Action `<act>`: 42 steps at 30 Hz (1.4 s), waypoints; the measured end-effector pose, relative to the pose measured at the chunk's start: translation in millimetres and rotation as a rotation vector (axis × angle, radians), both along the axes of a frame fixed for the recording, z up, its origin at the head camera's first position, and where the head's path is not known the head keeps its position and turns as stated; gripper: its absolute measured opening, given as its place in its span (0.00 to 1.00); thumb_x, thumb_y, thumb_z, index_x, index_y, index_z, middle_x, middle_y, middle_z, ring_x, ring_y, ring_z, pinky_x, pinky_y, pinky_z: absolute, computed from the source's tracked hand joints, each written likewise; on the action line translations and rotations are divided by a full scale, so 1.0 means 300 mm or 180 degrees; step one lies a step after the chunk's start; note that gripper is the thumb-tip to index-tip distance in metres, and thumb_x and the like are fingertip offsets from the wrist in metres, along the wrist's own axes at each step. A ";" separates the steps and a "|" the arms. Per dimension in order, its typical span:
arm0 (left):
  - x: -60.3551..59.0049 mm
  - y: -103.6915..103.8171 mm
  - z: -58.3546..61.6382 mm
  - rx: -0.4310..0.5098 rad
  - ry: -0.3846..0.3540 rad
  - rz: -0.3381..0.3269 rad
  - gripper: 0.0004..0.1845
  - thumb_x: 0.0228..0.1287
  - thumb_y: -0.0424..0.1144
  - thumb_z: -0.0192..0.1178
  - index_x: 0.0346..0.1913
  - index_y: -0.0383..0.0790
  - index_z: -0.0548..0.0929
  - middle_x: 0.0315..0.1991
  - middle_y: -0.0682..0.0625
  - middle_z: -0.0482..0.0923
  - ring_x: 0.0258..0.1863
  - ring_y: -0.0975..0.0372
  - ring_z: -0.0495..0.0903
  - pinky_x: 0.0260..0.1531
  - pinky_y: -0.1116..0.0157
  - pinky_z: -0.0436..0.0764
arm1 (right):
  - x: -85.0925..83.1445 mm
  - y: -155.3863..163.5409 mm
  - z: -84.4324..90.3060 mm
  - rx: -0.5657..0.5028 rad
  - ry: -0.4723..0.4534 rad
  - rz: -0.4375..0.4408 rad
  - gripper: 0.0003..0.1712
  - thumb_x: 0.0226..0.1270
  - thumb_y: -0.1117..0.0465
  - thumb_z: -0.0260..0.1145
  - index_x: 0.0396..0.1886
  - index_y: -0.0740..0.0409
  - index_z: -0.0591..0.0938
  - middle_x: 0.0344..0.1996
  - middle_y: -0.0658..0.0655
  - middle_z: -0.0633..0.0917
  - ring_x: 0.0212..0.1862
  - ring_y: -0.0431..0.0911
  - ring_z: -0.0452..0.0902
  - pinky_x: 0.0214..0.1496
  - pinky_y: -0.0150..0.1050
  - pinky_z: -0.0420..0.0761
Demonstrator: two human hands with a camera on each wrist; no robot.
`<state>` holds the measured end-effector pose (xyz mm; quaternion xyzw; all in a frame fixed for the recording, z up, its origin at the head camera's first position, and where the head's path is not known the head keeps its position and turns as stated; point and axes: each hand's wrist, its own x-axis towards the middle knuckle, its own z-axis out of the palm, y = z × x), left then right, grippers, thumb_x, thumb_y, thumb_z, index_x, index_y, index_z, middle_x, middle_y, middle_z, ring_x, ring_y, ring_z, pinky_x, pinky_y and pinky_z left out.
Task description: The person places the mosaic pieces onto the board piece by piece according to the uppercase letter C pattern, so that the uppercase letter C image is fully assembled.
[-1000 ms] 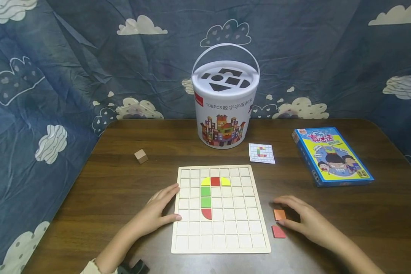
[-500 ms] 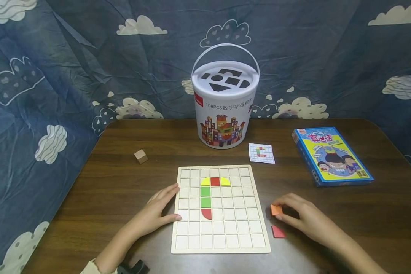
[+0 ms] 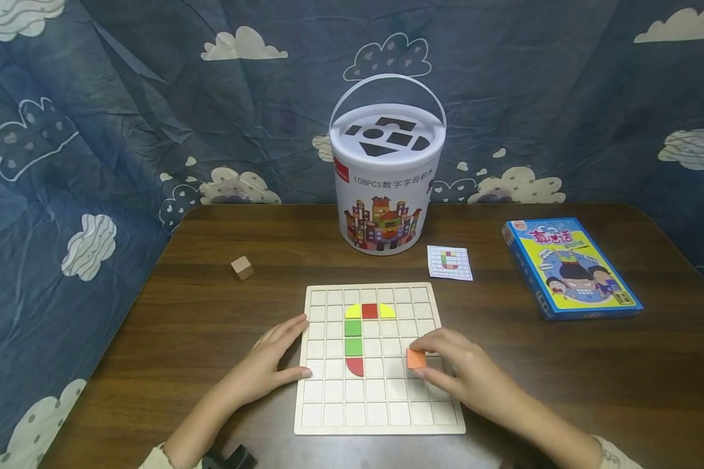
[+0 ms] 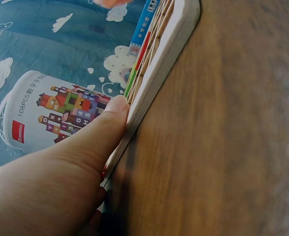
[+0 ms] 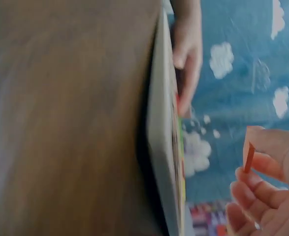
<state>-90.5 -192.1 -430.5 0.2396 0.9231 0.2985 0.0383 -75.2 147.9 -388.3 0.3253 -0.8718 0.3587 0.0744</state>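
A pale wooden grid board (image 3: 387, 417) lies on the dark wooden table (image 3: 211, 312). Its cells hold two yellow quarter pieces, a red square (image 3: 369, 311), two green squares (image 3: 352, 337) and a red quarter piece (image 3: 354, 366). My right hand (image 3: 446, 368) pinches an orange square tile (image 3: 416, 359) just above the board's right half; the right wrist view shows the tile (image 5: 249, 157) edge-on between fingertips. My left hand (image 3: 270, 361) rests flat against the board's left edge (image 4: 149, 88), thumb touching the rim.
A white block bucket with a handle (image 3: 385, 176) stands behind the board. A small pattern card (image 3: 449, 262) and a blue game box (image 3: 570, 266) lie at the right, a wooden cube (image 3: 242, 268) at the left. Cloud-print cloth hangs behind.
My right hand lifted the orange tile from the table right of the board and carried it left over the board. The red piece beside it is now hidden. The left hand stayed put.
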 end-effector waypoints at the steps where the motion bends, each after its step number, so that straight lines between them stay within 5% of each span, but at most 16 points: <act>1: 0.000 0.001 0.000 0.0004 0.0004 -0.0002 0.42 0.53 0.59 0.59 0.67 0.44 0.59 0.68 0.53 0.53 0.64 0.52 0.54 0.57 0.46 0.56 | -0.005 -0.015 -0.011 -0.0058 0.0020 0.0088 0.15 0.51 0.60 0.70 0.41 0.49 0.81 0.40 0.40 0.77 0.42 0.37 0.73 0.43 0.36 0.76; 11: 0.000 0.004 0.005 0.0015 0.0006 -0.0013 0.42 0.52 0.59 0.59 0.67 0.44 0.59 0.67 0.53 0.53 0.64 0.53 0.54 0.57 0.47 0.57 | -0.040 -0.098 -0.101 0.0122 -0.0385 0.0210 0.13 0.56 0.51 0.66 0.40 0.47 0.80 0.40 0.38 0.76 0.45 0.36 0.70 0.49 0.38 0.71; 17: 0.001 0.000 0.005 -0.0002 -0.0013 -0.0014 0.42 0.53 0.59 0.59 0.68 0.45 0.59 0.68 0.53 0.52 0.64 0.52 0.54 0.57 0.47 0.57 | -0.040 -0.130 -0.100 0.0309 -0.0185 0.0097 0.12 0.53 0.51 0.68 0.38 0.46 0.82 0.37 0.38 0.76 0.41 0.34 0.68 0.43 0.37 0.69; 34: 0.000 0.003 0.006 0.0020 -0.0045 -0.0017 0.41 0.53 0.59 0.59 0.67 0.44 0.59 0.68 0.53 0.52 0.64 0.53 0.53 0.57 0.47 0.56 | -0.033 -0.156 -0.093 0.0487 -0.0266 -0.0097 0.09 0.53 0.52 0.68 0.36 0.44 0.82 0.34 0.37 0.76 0.38 0.33 0.68 0.41 0.37 0.69; 42: -0.001 0.001 0.007 -0.0010 -0.0047 -0.0017 0.42 0.53 0.59 0.58 0.68 0.45 0.58 0.68 0.53 0.52 0.64 0.53 0.53 0.57 0.47 0.57 | -0.044 -0.124 -0.056 0.0492 -0.0533 0.0179 0.18 0.54 0.51 0.67 0.45 0.48 0.79 0.41 0.41 0.76 0.43 0.36 0.69 0.47 0.39 0.71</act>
